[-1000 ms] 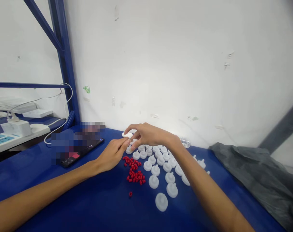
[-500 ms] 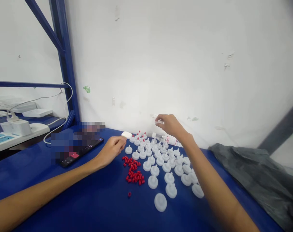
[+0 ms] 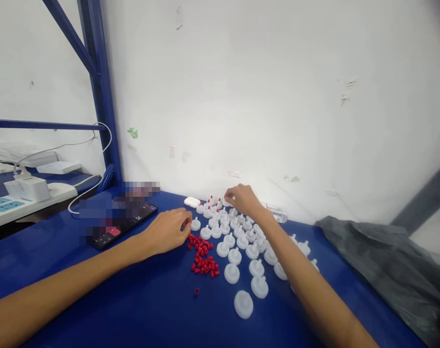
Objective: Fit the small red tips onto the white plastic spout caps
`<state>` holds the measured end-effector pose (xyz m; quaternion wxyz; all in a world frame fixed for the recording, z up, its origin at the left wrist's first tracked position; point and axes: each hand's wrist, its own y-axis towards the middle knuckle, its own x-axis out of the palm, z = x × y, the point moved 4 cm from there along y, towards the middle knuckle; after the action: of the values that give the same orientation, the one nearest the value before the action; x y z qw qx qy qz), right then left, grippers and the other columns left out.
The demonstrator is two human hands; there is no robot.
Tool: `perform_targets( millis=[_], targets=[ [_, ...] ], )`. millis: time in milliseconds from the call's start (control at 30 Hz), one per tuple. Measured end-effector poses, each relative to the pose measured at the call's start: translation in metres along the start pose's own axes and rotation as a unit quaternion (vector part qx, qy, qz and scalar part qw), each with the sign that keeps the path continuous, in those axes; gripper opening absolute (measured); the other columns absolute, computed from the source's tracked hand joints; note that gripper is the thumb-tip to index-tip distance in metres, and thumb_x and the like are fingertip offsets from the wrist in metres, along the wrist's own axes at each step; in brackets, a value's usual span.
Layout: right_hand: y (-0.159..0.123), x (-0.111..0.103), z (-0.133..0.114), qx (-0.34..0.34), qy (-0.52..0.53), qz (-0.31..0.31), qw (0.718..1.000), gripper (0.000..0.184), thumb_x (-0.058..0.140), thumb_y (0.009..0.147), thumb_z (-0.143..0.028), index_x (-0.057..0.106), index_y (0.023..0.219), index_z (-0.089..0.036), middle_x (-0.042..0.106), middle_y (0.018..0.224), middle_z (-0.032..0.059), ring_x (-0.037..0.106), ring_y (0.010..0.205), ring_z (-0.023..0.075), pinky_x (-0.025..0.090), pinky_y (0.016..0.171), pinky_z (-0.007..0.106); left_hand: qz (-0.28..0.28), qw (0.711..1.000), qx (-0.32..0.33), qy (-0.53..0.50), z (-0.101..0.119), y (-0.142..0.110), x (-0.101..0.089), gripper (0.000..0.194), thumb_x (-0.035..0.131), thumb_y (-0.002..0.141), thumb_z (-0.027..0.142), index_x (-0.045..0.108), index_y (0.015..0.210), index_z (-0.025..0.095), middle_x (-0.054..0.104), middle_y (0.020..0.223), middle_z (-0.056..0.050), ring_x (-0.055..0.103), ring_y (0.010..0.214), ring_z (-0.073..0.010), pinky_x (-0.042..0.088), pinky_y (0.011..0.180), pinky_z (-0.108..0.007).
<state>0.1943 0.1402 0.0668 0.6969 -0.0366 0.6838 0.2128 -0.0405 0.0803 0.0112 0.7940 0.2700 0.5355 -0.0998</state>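
Left hand (image 3: 172,230) nearer red caps (image 3: 205,265)

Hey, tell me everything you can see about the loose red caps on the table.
The loose red caps are small, short tubes that look like plastic. They lie jumbled at various angles on the blue table, most in a ragged heap left of the white pieces. One cap lies apart, nearer the viewer. The left hand is close beside the heap's far end; whether it touches any cap is unclear.
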Motion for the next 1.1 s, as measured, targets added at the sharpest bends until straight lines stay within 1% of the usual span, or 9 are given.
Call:
perform_targets(
  millis=[233,467,567,633,700,767,867,967,1100],
  targets=[
    [0.001,0.012,0.005,-0.008,-0.021,-0.023,0.999,0.033,0.067,0.101,-0.039,0.066,0.127,-0.019,0.067,0.132,0.0093,0.068,0.114,0.0246,0.058,0.099,0.049,-0.03,0.999,0.008,0.039,-0.004,-0.002,0.008,0.018,0.054,0.094,0.022,0.061,0.078,0.02,0.062,0.083,-0.002,0.058,0.07,-0.0198,0.039,0.065,-0.032],
    [0.003,0.025,0.006,0.0,-0.012,-0.028,1.0,0.035,0.067,0.101,-0.039,0.065,0.13,-0.019,0.066,0.134,0.0098,0.067,0.116,0.0254,0.058,0.098,0.049,-0.035,0.999,0.004,0.036,-0.003,-0.002,0.009,0.013,0.051,0.087,0.017,0.062,0.088,0.023,0.071,0.091,-0.006,0.067,0.08,-0.0262,0.039,0.067,-0.036],
    [0.002,0.023,0.006,0.005,0.007,-0.022,1.0,0.034,0.067,0.101,-0.041,0.067,0.127,-0.019,0.068,0.132,0.0093,0.067,0.117,0.0257,0.056,0.101,0.051,-0.039,0.999,-0.001,0.032,0.0,-0.003,0.007,0.015,0.051,0.086,0.017,0.062,0.094,0.024,0.074,0.089,-0.006,0.068,0.077,-0.0273,0.038,0.065,-0.036],
    [0.001,0.017,0.005,0.004,0.027,-0.016,1.0,0.029,0.063,0.103,-0.04,0.07,0.121,-0.018,0.073,0.123,0.0089,0.067,0.118,0.0264,0.053,0.104,0.051,-0.043,0.999,-0.005,0.028,0.002,-0.003,0.005,0.016,0.051,0.087,0.018,0.062,0.097,0.024,0.075,0.086,-0.005,0.068,0.074,-0.0269,0.037,0.063,-0.035],
    [-0.001,0.01,0.002,-0.004,0.055,-0.018,0.998,0.028,0.057,0.106,-0.039,0.074,0.116,-0.019,0.078,0.112,0.009,0.069,0.113,0.0258,0.051,0.102,0.045,-0.046,0.999,-0.006,0.025,0.004,-0.004,0.004,0.016,0.051,0.087,0.019,0.062,0.098,0.024,0.075,0.083,-0.005,0.067,0.07,-0.0264,0.035,0.062,-0.035],
    [-0.002,0.003,-0.002,-0.023,0.089,-0.037,0.995,0.034,0.055,0.106,-0.045,0.078,0.11,-0.02,0.081,0.105,0.0086,0.073,0.102,0.0237,0.053,0.092,0.036,-0.048,0.999,-0.006,0.023,0.005,-0.004,0.003,0.014,0.051,0.09,0.021,0.062,0.097,0.024,0.075,0.082,-0.005,0.067,0.069,-0.0262,0.034,0.061,-0.035],
    [-0.003,0.001,-0.011,-0.055,0.129,-0.086,0.986,0.034,0.067,0.097,-0.053,0.081,0.1,-0.022,0.082,0.099,0.006,0.074,0.091,0.0212,0.053,0.078,0.03,-0.046,0.999,-0.007,0.02,0.006,-0.004,0.003,0.014,0.048,0.095,0.026,0.062,0.093,0.024,0.076,0.082,-0.006,0.067,0.068,-0.0257,0.034,0.061,-0.034],
    [-0.003,0.006,-0.018,-0.065,0.136,-0.118,0.981,0.025,0.073,0.096,-0.046,0.077,0.099,-0.022,0.079,0.104,0.0051,0.072,0.094,0.0208,0.057,0.085,0.034,-0.031,0.999,-0.009,0.015,0.005,-0.004,0.002,0.02,0.043,0.099,0.028,0.062,0.094,0.025,0.077,0.086,-0.006,0.07,0.075,-0.0269,0.036,0.063,-0.035],
    [-0.003,0.007,-0.024,-0.068,0.145,-0.13,0.978,0.027,0.065,0.102,-0.041,0.07,0.118,-0.02,0.071,0.123,0.0068,0.07,0.104,0.021,0.06,0.092,0.042,0.009,1.0,-0.014,0.002,0.004,-0.003,-0.004,0.021,0.04,0.102,0.029,0.06,0.104,0.026,0.075,0.083,-0.004,0.07,0.077,-0.0281,0.037,0.066,-0.036]
  ],
)
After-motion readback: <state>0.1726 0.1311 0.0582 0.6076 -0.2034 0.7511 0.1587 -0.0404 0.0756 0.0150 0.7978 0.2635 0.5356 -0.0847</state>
